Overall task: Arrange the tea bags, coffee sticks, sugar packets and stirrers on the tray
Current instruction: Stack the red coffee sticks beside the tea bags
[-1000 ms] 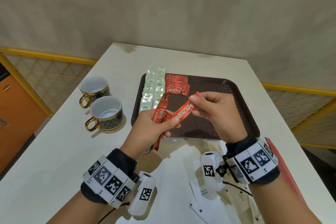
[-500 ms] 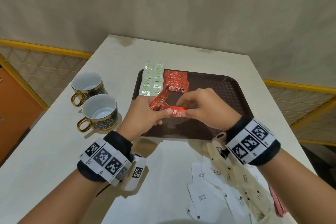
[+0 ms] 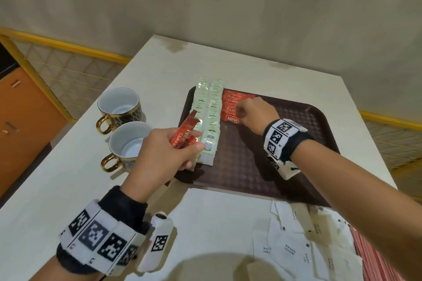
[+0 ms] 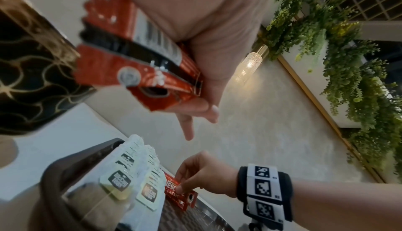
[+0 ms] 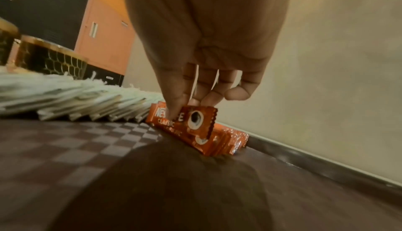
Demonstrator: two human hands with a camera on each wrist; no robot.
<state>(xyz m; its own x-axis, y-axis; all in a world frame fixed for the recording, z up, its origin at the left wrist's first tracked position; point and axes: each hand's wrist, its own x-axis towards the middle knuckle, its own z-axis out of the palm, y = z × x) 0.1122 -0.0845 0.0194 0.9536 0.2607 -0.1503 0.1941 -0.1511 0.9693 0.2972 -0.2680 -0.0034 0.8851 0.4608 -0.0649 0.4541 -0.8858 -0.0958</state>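
One coffee stick (image 5: pixel 191 119) is pinched by the right hand (image 3: pixel 253 112) and laid across the tray (image 3: pixel 296 166), on the red row beside the tea bags (image 3: pixel 210 121). More sticks (image 3: pixel 185 131) are gripped in the left hand (image 3: pixel 164 155), close by.

right hand (image 5: pixel 202 73) pinches coffee stick (image 5: pixel 187 117) | tray (image 5: pixel 87 148) | tea bags (image 5: pixel 76 100), blurred

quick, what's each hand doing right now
Left hand: holding a bunch of red foil coffee sticks.
Right hand: pinching one red coffee stick on the tray row.
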